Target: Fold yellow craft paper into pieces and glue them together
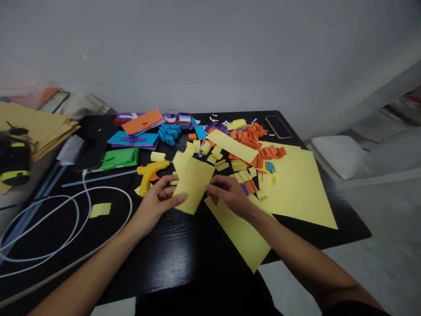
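Just above the table's middle, a small piece of yellow paper (194,184) is held up, with a second yellow flap showing behind its upper left; whether it is one folded piece or two, I cannot tell. My left hand (161,197) grips its left side, thumb in front and fingers behind. At the right edge, my right hand (228,193) is closed in a pinch, its fingertips on the paper. Beneath my right hand lies a long yellow sheet (240,228). A yellow glue gun (149,173) rests beside my left hand, and small folded yellow papers (222,165) lie beyond.
Folded orange pieces (253,136) and a yellow strip (233,146) spread across the back. Blue (133,139) and green paper stacks (120,158) sit back left. A phone (278,127) lies back right, near a large yellow sheet (299,188). A white cable (126,193) loops at left.
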`<state>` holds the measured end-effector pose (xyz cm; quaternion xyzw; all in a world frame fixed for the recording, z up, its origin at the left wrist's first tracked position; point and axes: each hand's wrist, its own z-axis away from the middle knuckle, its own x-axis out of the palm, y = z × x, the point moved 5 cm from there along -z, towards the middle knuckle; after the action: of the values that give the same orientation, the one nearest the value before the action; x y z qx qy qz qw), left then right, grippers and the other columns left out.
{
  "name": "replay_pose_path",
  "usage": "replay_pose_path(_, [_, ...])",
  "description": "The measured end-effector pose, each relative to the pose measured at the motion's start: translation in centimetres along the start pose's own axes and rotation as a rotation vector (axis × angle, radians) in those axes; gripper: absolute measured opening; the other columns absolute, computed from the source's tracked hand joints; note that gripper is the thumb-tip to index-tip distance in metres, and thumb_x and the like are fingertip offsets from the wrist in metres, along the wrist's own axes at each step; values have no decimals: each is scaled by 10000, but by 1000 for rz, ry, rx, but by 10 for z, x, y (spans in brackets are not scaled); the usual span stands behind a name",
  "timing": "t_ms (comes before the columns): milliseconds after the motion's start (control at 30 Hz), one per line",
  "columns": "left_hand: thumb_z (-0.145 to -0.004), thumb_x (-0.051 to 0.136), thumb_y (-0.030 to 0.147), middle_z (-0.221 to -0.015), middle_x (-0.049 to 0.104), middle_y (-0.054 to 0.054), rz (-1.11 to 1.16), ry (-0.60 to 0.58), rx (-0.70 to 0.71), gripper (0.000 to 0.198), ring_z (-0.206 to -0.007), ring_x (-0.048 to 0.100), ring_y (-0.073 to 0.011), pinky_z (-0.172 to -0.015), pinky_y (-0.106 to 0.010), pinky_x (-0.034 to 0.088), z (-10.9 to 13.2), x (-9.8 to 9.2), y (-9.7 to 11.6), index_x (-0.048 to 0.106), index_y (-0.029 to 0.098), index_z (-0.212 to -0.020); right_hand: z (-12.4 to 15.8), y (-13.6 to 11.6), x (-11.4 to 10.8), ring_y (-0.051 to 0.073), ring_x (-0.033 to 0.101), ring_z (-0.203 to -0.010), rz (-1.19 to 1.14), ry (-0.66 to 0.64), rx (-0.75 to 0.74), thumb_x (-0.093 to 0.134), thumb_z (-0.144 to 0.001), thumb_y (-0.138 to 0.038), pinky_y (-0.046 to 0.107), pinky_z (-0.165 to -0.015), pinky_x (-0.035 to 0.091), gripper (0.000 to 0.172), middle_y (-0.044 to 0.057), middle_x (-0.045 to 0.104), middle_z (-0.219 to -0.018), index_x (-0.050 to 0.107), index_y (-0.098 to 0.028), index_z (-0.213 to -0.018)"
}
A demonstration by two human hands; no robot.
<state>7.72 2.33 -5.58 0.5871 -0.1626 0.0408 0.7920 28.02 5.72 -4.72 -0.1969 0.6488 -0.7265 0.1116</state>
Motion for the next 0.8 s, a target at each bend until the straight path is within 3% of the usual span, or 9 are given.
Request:
replay_pose_path(67, [-776, 874, 340, -917, 814, -36, -21, 45, 10, 452, -795, 776, -197, -760, -301, 625, 0, 0, -1, 644, 206, -1141, 1, 7, 4, 88, 540, -496, -8, -40, 51, 820, -790, -464, 230, -496, 443, 331, -10, 663, -680, 683, -163, -777])
replay_pose_path(167, [-785, 857, 408, -901, 811, -41, -92, 102, 17, 381, -729, 758, -184, -670, -270, 611, 1, -1, 4, 694, 186, -1048, 6, 15, 15, 102, 576, -536, 35, -215, 181, 866, -743, -455, 225, -497, 454, 360, 9, 699, -724, 718, -146, -854])
replay_pose_path(267, [-764, 861, 454, -820, 796, -30, -187, 95, -27, 357, -679, 741, -189, -601, -265, 590, 3, 0, 8, 720, 184, -948, 11, 12, 22, 149, 670, -738, 6, -356, 237, 900, -714, -390, 254, -646, 538, 429, 32, 744, -905, 727, -163, -1035])
replay_pose_path(400, [-755, 860, 458, -749, 765, -8, -317, -46, -111, 362, -621, 705, -176, -569, -266, 555, 4, 8, 2, 720, 191, -955, 8, 6, 19, 201, 701, -981, -49, -283, 187, 868, -761, -364, 329, -876, 551, 447, 52, 745, -1060, 687, -185, -1129])
replay_pose_path(633, [-824, 800, 373, -644, 608, 68, -489, -71, 99, 278, -569, 554, -89, -549, -192, 424, 7, 14, 4, 622, 191, -936, 5, 21, 22, 185, 705, -860, -43, -178, 154, 810, -802, -325, 303, -788, 538, 303, 45, 751, -967, 718, -147, -1029])
replay_pose_path(800, [-842, 773, 335, -731, 703, 15, -569, -18, 158, 199, -689, 647, -127, -652, -222, 490, 5, 7, 14, 678, 189, -937, 5, 20, 19, 184, 699, -827, -86, -123, 168, 838, -752, -320, 305, -768, 543, 324, 38, 747, -924, 700, -156, -995])
